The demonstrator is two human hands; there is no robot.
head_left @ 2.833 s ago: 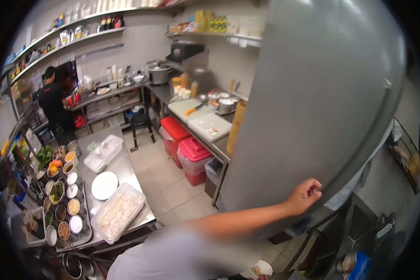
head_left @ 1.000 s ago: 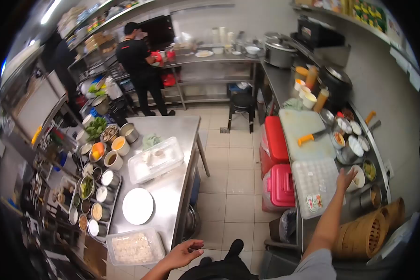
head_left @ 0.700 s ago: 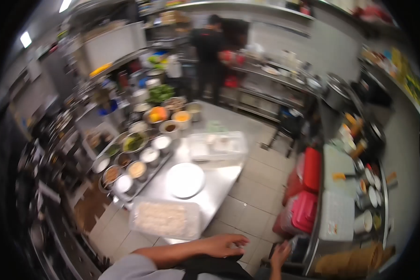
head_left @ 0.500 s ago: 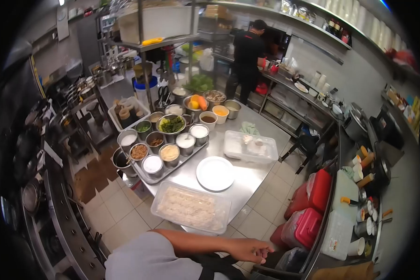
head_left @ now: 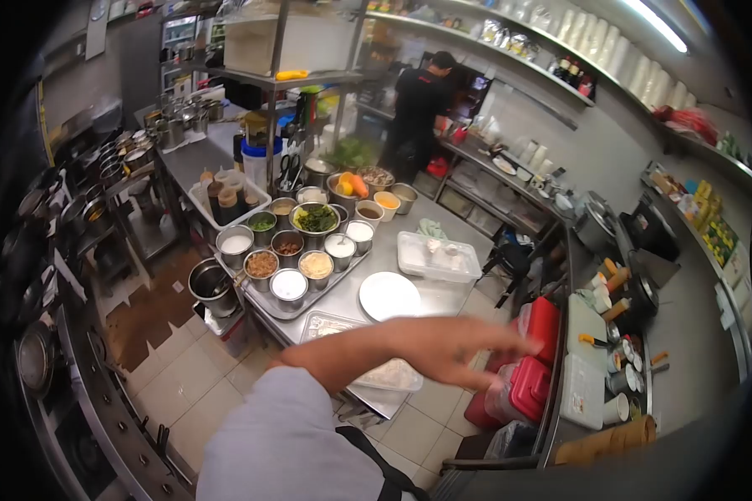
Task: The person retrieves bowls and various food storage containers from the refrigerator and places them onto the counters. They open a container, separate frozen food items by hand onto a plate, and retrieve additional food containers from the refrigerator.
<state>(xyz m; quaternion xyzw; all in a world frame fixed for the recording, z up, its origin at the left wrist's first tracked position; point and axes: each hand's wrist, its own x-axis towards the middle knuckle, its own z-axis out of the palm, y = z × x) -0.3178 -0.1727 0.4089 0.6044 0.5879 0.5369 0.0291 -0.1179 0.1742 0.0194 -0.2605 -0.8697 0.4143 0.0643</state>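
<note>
My left hand [head_left: 455, 346] reaches across from the left, over the near end of the steel table [head_left: 309, 311]. Its fingers are stretched out, with the thumb apart, and nothing is held; motion blurs the fingertips. Beneath my forearm lies a clear plastic box of pale food [head_left: 393, 376], partly hidden by the arm. Just beyond the hand sits a white round plate [head_left: 390, 296]. Farther back on the table is a second clear plastic box [head_left: 437, 257]. My right hand is out of view.
A tray [head_left: 355, 275] holds several metal pots of ingredients. Red bins [head_left: 530, 388] stand on the floor to the right, beside a counter with a white cutting board [head_left: 582, 392]. A stove [head_left: 92, 417] lines the left. A person in black [head_left: 418, 113] works at the back.
My left hand has risen and moved forward from near my body to above the table's near end, and its fingers have stretched out. The view has shifted slightly.
</note>
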